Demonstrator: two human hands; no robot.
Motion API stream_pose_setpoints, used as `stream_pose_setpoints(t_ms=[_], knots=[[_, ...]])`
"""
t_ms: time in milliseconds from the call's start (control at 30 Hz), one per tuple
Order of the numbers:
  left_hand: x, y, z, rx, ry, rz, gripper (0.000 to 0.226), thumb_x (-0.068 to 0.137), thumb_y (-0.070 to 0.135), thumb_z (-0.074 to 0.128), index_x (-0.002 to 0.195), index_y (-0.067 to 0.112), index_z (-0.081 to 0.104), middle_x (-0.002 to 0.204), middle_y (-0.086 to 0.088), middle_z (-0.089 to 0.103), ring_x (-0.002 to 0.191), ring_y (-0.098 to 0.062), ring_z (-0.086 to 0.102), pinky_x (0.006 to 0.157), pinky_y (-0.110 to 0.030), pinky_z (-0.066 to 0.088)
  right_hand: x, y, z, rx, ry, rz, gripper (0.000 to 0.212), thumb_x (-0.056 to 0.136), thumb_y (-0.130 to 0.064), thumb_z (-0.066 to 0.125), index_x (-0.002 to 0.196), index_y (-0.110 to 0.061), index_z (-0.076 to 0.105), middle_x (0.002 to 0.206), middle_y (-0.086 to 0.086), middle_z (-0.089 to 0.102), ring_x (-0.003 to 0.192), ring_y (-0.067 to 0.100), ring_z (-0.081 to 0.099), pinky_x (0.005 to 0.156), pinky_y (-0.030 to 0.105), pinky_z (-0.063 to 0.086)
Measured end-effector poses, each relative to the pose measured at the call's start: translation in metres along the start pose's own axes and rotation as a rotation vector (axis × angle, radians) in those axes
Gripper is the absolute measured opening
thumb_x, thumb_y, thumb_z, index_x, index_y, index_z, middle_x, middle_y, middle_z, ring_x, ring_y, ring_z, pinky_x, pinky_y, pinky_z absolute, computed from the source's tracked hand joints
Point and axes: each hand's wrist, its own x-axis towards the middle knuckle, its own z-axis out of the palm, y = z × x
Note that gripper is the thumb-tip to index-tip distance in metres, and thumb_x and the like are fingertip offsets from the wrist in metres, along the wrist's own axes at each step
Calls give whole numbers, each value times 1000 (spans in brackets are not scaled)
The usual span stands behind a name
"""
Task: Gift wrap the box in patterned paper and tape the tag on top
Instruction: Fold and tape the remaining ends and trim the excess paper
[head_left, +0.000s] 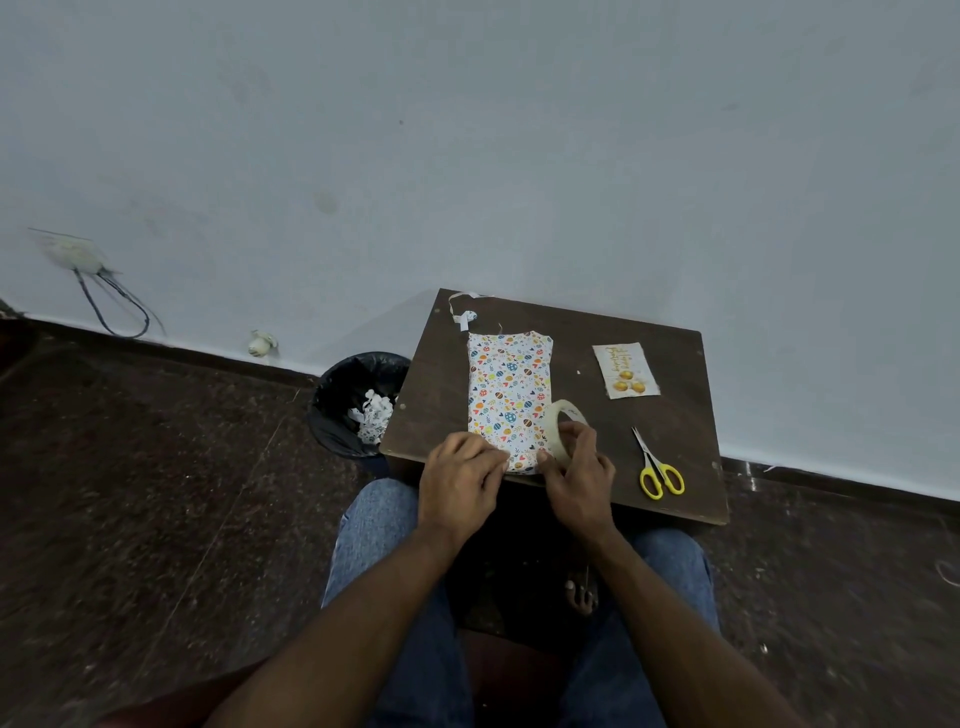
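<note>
A flat box wrapped in white paper with coloured egg and heart prints (508, 387) lies on a small dark wooden table (670, 415). My left hand (460, 480) presses on the box's near end, fingers curled over the paper edge. My right hand (574, 470) holds a roll of clear tape (563, 423) upright at the box's near right corner, thumb touching the paper. A cream gift tag with gold ornaments (626, 371) lies flat to the right of the box. The box's near end is hidden by my hands.
Yellow-handled scissors (658, 467) lie near the table's front right. Curled paper scraps (464, 312) sit at the table's far left corner. A black-lined bin with paper offcuts (358, 405) stands on the floor left of the table, by the wall.
</note>
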Motion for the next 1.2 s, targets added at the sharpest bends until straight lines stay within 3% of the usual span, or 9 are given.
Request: stream_pose_setpoints(t_ms=[167,433,500,567,667,733,900,1000,1200], knots=[[2,-4,1,-44,6,-27,9,85,24,72,93,24,75,88,13,64,94,-13,53,71,-33,47,0,-1,1,10,3,16,42,93,-22,65,129,-14,43,136,-2,55,127,16,52,103,29,20],[4,-3,2,-57,7,-37,10,83,21,71,91,22,76,86,12,63,93,-14,53,68,-36,50,-1,-8,-4,63,0,53,55,90,-30,69,134,-12,39,137,0,54,124,19,51,109,32,17],[5,-1,3,-58,19,-73,10,80,19,73,90,23,76,84,12,62,93,-14,53,74,-41,51,-2,-11,-6,60,-15,59,64,87,-34,72,137,-12,38,137,0,53,126,16,48,113,34,15],[6,1,5,-40,44,-102,9,79,21,73,86,24,77,82,12,62,91,-13,53,90,-47,48,-2,-13,-7,54,-5,65,69,86,-35,74,139,-12,37,140,0,52,130,17,46,113,34,14],[7,5,7,-29,74,-168,10,79,29,68,84,26,77,84,11,64,102,-17,57,112,-56,28,-1,-14,-6,64,9,78,70,85,-34,75,139,-12,37,139,2,53,130,18,47,113,33,14],[5,10,9,-39,70,-225,15,81,36,72,91,26,76,95,9,65,119,-19,52,116,-56,18,-1,-14,-5,74,10,98,70,84,-34,75,139,-13,37,135,2,57,128,18,49,114,34,13],[1,22,8,-168,78,-548,59,75,49,79,127,27,62,137,-3,51,133,-24,42,113,-55,27,-1,-16,-5,86,8,117,69,85,-34,74,139,-14,36,134,1,58,125,17,52,115,35,13],[0,26,10,-363,32,-692,68,79,47,75,139,34,48,139,6,53,133,-16,43,115,-52,23,2,-16,-3,96,12,122,69,84,-32,74,139,-14,36,135,1,58,127,18,52,115,36,14],[2,25,17,-540,113,-799,61,80,31,76,136,36,53,134,6,58,127,-17,51,112,-53,32,5,-16,-3,103,13,128,66,84,-26,74,137,-12,37,131,2,60,123,20,55,114,37,18]])
